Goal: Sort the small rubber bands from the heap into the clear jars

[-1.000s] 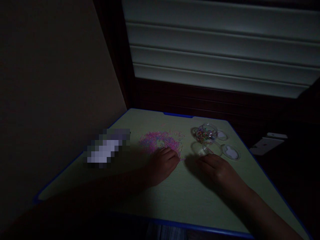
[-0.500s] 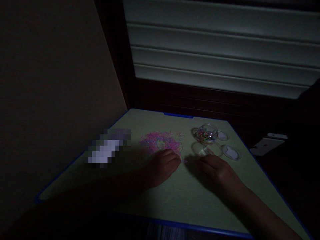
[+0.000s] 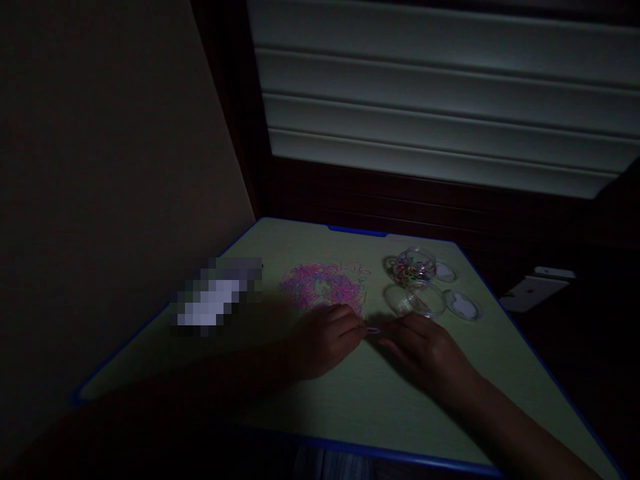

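My left hand (image 3: 333,340) is closed in a pinch on a small pale pink band (image 3: 373,330) that sticks out from its fingertips. Just right of the band, the fingers of my right hand (image 3: 430,343) are bent together near its free end; whether they touch it or hold anything is too dark to tell. Behind my left hand lies a loose pile of pink and purple bands (image 3: 305,277). A clear round container (image 3: 425,300) without bands stands behind my right hand, and a second one with multicoloured bands (image 3: 413,268) is farther back.
Two round lids (image 3: 463,305) with white labels lie right of the containers. A blurred pale object (image 3: 213,300) is at the table's left side. The greenish table (image 3: 360,413) has a blue edge. White devices (image 3: 537,292) are beyond its right edge.
My left hand has shifted slightly right and nearer to me, the band with it. My right hand has moved a little left and nearer to me, narrowing the gap.
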Available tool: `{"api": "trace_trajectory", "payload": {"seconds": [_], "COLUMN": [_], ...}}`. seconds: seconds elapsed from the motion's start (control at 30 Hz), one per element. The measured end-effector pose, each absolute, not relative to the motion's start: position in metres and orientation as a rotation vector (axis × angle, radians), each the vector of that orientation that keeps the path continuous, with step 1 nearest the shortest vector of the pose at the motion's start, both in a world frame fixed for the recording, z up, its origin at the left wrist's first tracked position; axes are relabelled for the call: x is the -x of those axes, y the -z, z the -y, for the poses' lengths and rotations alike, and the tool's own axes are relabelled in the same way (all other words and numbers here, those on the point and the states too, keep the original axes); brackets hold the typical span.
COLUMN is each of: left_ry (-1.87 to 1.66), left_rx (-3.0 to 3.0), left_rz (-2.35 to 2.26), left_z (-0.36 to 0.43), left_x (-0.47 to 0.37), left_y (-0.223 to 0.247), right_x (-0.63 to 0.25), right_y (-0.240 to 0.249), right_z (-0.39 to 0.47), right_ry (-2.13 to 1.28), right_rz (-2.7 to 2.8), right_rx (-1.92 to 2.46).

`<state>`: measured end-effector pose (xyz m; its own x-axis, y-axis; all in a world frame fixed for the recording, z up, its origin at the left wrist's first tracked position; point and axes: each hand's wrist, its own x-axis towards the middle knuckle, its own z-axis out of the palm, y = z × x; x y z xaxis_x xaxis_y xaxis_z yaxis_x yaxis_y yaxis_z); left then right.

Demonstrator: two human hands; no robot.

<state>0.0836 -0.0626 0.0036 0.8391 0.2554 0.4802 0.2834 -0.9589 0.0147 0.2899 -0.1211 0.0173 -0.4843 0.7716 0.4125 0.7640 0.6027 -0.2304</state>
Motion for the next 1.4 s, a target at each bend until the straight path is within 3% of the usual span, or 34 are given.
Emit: {"api": "trace_trajectory", "payload": {"seconds": [0.73,1.4], "left_ry": [0.761,0.724], "left_rx": [2.909,2.900], "left_rz": [0.301,0.296], "left_z": [0.0669,0.0685], "left_x": [-0.0837,-0.0839], "left_y": [-0.0064,-0.0088], "right_x": [-0.2901,-0.2891], "right_y": [-0.0168,-0.0175], "right_z": [0.1212,0.1207], "right_ry": [0.085,-0.089], "right_rz": [2.457,2.411], "right_rx": [1.091,1.177]}}
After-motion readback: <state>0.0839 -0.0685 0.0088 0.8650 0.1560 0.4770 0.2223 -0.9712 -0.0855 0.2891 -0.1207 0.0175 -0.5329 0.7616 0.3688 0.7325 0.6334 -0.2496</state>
